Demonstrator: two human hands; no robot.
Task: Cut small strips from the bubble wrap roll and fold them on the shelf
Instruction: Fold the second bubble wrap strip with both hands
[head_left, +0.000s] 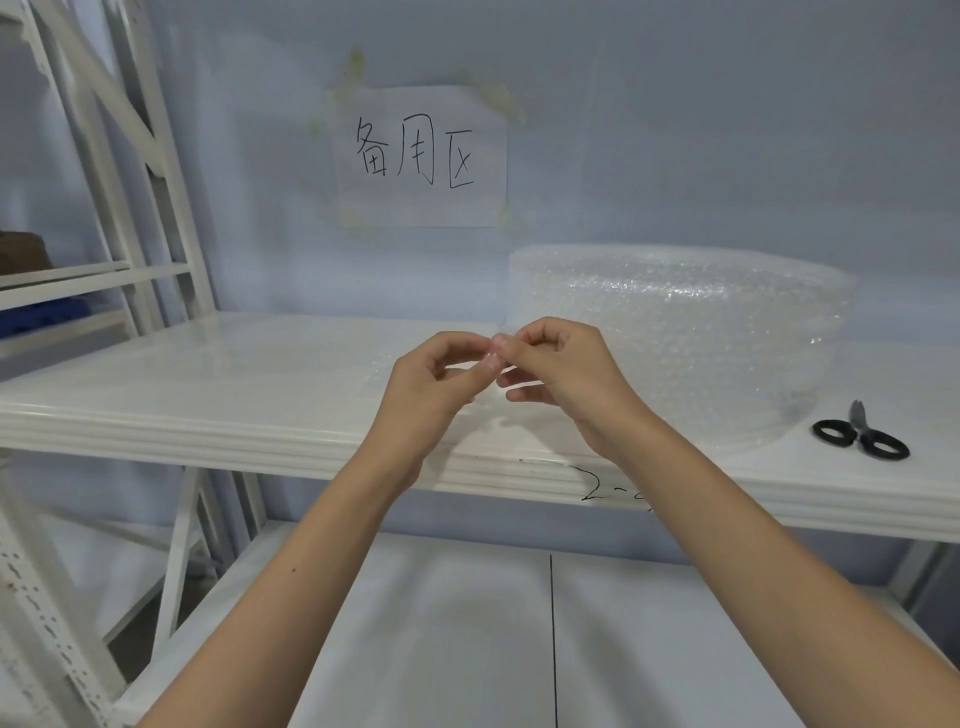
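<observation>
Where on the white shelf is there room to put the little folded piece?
The shelf is bare on its left half, between the rack post and the hands. The right side is crowded: bubble wrap roll, then scissors.

Clear bubble wrap roll (675, 332) dotted with glinting bubbles, white shelf (208, 395) beneath it, black-handled scissors (860, 434) right of the roll, white paper sign (421, 156) with black handwriting above-left, pale blue wall (727, 130) behind.
</observation>
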